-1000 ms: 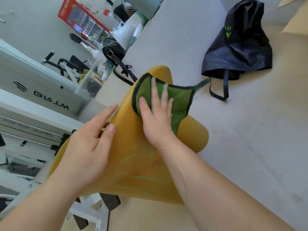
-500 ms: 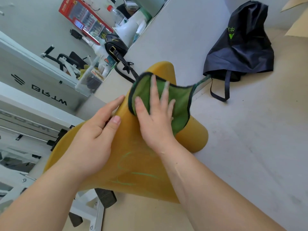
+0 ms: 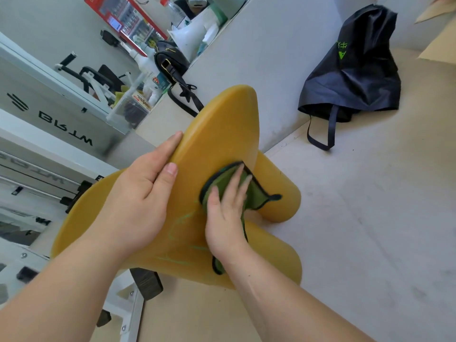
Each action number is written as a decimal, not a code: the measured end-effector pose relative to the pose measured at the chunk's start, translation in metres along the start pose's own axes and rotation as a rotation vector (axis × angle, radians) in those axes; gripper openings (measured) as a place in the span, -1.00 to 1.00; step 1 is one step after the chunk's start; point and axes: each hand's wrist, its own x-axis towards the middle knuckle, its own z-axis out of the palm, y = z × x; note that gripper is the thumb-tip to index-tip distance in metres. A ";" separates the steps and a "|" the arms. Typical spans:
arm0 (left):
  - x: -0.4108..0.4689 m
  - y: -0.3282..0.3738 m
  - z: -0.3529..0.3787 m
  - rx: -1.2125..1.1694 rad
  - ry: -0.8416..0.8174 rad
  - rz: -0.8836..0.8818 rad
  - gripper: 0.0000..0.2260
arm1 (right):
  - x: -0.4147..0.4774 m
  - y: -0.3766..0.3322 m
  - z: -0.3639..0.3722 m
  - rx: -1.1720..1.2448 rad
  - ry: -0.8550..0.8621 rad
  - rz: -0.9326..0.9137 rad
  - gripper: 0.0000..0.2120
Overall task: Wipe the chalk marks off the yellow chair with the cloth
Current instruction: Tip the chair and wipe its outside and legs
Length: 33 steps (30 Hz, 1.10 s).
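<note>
The right hand [image 3: 228,213] lies flat, palm down, pressing the green cloth [image 3: 223,186] against the seat of the yellow chair [image 3: 222,124]; it is not clenched, the fingers are spread over the fabric, and one corner of the cloth trails out under the wrist. The left hand [image 3: 145,193] clamps the chair's left edge, thumb on top and fingers wrapped around the rim, bracing the seat.

Faint green chalk marks [image 3: 183,219] curve just to the left of the pressing palm and run on below it toward the near edge of the seat. To do this stroke well, the palm should probably stay flat with firm, even pressure and sweep left and toward the wrist across those lines, while the bracing grip keeps the seat from tipping. The bunched cloth may smear rather than lift the chalk, so a clean fold seems worth turning under.

Beyond the fingertips, a black drawstring bag [image 3: 355,70] slumps on the floor, well apart. Past the bracing hand sit a black handbag [image 3: 170,62] and white equipment. Nothing blocks the wiping path.
</note>
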 end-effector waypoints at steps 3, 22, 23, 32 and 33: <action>-0.001 0.000 0.000 0.017 0.004 0.011 -0.59 | 0.013 -0.021 -0.003 -0.112 0.019 -0.184 -0.41; 0.001 -0.002 0.000 -0.070 -0.023 -0.040 -0.61 | 0.049 -0.011 -0.017 -0.120 0.054 -0.244 -0.37; 0.001 -0.002 0.000 -0.075 -0.019 -0.040 -0.61 | 0.062 -0.014 -0.024 -0.134 0.059 -0.262 -0.38; 0.001 -0.001 -0.001 -0.062 -0.028 -0.064 -0.61 | 0.028 -0.019 -0.003 -0.022 0.111 -0.108 -0.49; 0.001 -0.002 -0.001 -0.055 -0.027 -0.061 -0.60 | 0.014 -0.021 0.003 -0.049 0.100 -0.146 -0.48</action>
